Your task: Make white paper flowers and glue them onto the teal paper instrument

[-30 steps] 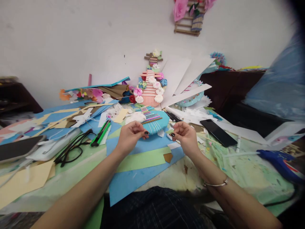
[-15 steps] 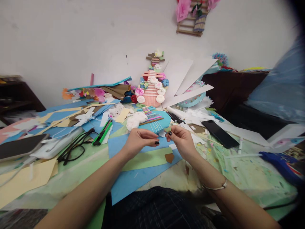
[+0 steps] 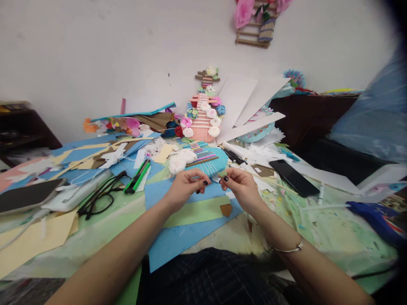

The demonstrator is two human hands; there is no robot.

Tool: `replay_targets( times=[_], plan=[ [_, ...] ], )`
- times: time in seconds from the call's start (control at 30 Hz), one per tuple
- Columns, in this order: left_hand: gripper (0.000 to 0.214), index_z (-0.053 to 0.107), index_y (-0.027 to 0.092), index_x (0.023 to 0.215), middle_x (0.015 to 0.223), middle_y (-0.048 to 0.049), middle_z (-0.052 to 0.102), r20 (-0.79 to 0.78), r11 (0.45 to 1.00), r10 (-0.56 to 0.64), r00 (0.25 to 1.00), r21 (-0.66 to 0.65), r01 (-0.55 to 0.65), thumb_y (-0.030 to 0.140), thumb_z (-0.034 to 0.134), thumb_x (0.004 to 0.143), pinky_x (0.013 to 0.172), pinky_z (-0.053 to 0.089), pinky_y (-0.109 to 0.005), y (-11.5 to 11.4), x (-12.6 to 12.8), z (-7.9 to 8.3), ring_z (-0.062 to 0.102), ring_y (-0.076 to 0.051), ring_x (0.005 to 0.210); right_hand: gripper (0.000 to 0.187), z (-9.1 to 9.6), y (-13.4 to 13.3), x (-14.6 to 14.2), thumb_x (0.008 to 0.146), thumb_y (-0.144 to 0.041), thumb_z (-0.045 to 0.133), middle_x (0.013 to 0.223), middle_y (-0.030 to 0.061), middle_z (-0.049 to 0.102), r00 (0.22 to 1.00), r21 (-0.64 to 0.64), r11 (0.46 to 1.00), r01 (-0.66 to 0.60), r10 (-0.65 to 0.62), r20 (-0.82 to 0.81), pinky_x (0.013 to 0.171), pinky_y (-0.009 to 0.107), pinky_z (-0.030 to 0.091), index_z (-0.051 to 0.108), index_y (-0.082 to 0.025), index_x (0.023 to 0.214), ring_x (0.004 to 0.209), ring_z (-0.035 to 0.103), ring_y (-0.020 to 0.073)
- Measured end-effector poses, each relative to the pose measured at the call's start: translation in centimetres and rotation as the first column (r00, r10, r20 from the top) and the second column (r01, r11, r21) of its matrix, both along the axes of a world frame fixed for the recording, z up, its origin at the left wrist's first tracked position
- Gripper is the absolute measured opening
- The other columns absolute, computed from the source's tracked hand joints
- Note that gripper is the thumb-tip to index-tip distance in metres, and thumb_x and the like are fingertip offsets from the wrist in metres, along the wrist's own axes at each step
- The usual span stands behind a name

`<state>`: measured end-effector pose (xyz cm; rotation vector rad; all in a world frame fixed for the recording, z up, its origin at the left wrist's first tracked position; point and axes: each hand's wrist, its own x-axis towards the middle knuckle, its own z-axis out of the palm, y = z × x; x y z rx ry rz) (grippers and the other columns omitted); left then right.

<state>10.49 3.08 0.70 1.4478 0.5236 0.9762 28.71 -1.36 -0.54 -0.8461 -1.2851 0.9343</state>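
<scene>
Above the blue paper, my left hand (image 3: 187, 188) has its fingers curled in and the thumb close to the index finger. Whatever lies between those fingertips, if anything, is too small to make out. Facing it across a small gap, my right hand (image 3: 242, 186) pinches thumb and index finger together; a tiny greenish bit shows by the fingertips, its kind unclear. Just beyond both hands lies a turquoise guitar-shaped cutout (image 3: 222, 157) with coloured sticks, white strings and white paper flowers (image 3: 182, 161). Under them are a light green paper strip (image 3: 190, 212) and a small brown paper piece (image 3: 226, 210).
A green utility knife (image 3: 137, 177) and black glasses (image 3: 98, 199) lie to the left. On the right are a phone (image 3: 294, 178) and a blue glue gun (image 3: 375, 220). A pink flowered paper guitar (image 3: 203, 123) leans on the wall. Paper scraps surround everything.
My left hand's fingers have curled inward, and its thumb has risen toward the index finger. My right hand keeps its pinch in nearly the same place.
</scene>
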Motion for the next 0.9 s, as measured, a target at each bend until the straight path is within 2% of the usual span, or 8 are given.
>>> replay_targets(
  times=[0.13, 0.23, 0.43, 0.57, 0.67, 0.73, 0.83, 0.9],
  plan=[
    [0.026, 0.070, 0.014, 0.066, 0.048, 0.0002, 0.060, 0.003, 0.993, -0.009, 1.000, -0.119, 0.010, 0.034, 0.084, 0.058, 0.044, 0.039, -0.020, 0.2, -0.1, -0.2, 0.052, -0.009, 0.044, 0.030, 0.0, 0.0, 0.0, 0.070, -0.045, 0.076, 0.059, -0.0007, 0.061, 1.000, -0.001, 1.000, 0.006, -0.006, -0.005, 0.053, 0.026, 0.043, 0.066, -0.018, 0.072, 0.053, 0.053, 0.0111],
    [0.025, 0.069, 0.013, 0.063, 0.055, -0.0030, 0.066, 0.001, 0.989, 0.012, 1.000, -0.145, -0.011, 0.030, 0.086, 0.054, 0.049, 0.045, -0.021, 0.4, -0.3, -0.3, 0.060, -0.012, 0.051, 0.028, 0.0, -0.1, 0.1, 0.070, -0.044, 0.076, 0.060, -0.0005, 0.061, 1.000, -0.005, 1.000, 0.004, -0.004, -0.017, 0.054, 0.026, 0.043, 0.067, -0.017, 0.072, 0.053, 0.052, 0.0109],
    [0.023, 0.065, 0.014, 0.061, 0.092, -0.0073, 0.074, 0.144, 0.967, -0.058, 0.988, -0.238, 0.092, 0.025, 0.085, 0.059, 0.081, 0.053, -0.033, 0.4, -0.6, -0.1, 0.070, -0.021, 0.088, 0.025, -0.1, 0.1, 0.2, 0.070, -0.041, 0.077, 0.063, -0.0004, 0.062, 0.998, -0.016, 1.000, -0.020, 0.019, -0.058, 0.053, 0.025, 0.042, 0.067, -0.018, 0.071, 0.054, 0.052, 0.0104],
    [0.017, 0.069, 0.015, 0.068, 0.127, -0.0095, 0.062, 0.203, 0.953, -0.181, 0.962, -0.206, 0.222, 0.029, 0.076, 0.074, 0.097, 0.046, -0.039, 0.2, -0.9, 0.1, 0.056, -0.026, 0.120, 0.021, 0.0, 0.1, 0.3, 0.072, -0.036, 0.077, 0.067, -0.0005, 0.064, 0.993, -0.026, 0.998, -0.053, 0.050, -0.105, 0.054, 0.024, 0.042, 0.067, -0.018, 0.072, 0.054, 0.053, 0.0091],
    [0.016, 0.072, 0.016, 0.073, 0.140, -0.0103, 0.050, 0.180, 0.943, -0.252, 0.951, -0.175, 0.283, 0.031, 0.073, 0.077, 0.101, 0.043, -0.042, 0.0, -0.9, 0.3, 0.048, -0.029, 0.129, 0.019, 0.4, -0.3, 0.2, 0.073, -0.035, 0.076, 0.069, -0.0012, 0.064, 0.983, -0.037, 0.993, -0.116, 0.109, -0.147, 0.057, 0.023, 0.045, 0.067, -0.019, 0.075, 0.056, 0.055, 0.0085],
    [0.013, 0.073, 0.017, 0.073, 0.141, -0.0100, 0.049, 0.167, 0.948, -0.254, 0.953, -0.153, 0.280, 0.029, 0.077, 0.073, 0.103, 0.041, -0.043, -0.1, -0.8, 0.3, 0.047, -0.031, 0.129, 0.019, 0.7, -0.7, -0.1, 0.073, -0.036, 0.076, 0.078, 0.0000, 0.067, 0.969, -0.057, 0.980, -0.192, 0.180, -0.168, 0.061, 0.025, 0.048, 0.067, -0.020, 0.078, 0.059, 0.059, 0.0092],
    [0.009, 0.074, 0.019, 0.068, 0.131, -0.0098, 0.058, 0.144, 0.966, -0.224, 0.964, -0.096, 0.239, 0.020, 0.082, 0.064, 0.104, 0.038, -0.043, 0.0, -0.6, 0.0, 0.041, -0.030, 0.133, 0.024, 1.2, -1.3, -0.6, 0.070, -0.038, 0.078, 0.099, 0.0036, 0.068, 0.933, -0.104, 0.937, -0.332, 0.311, -0.182, 0.070, 0.032, 0.053, 0.064, -0.020, 0.077, 0.068, 0.065, 0.0128],
    [0.011, 0.073, 0.018, 0.064, 0.122, -0.0106, 0.063, 0.103, 0.974, -0.207, 0.973, -0.068, 0.214, 0.016, 0.084, 0.061, 0.104, 0.039, -0.042, 0.1, -0.4, -0.4, 0.041, -0.029, 0.133, 0.026, 1.2, -1.6, -0.8, 0.070, -0.039, 0.078, 0.093, 0.0039, 0.069, 0.905, -0.136, 0.902, -0.410, 0.384, -0.182, 0.074, 0.034, 0.053, 0.062, -0.020, 0.077, 0.071, 0.067, 0.0144]
  ],
)
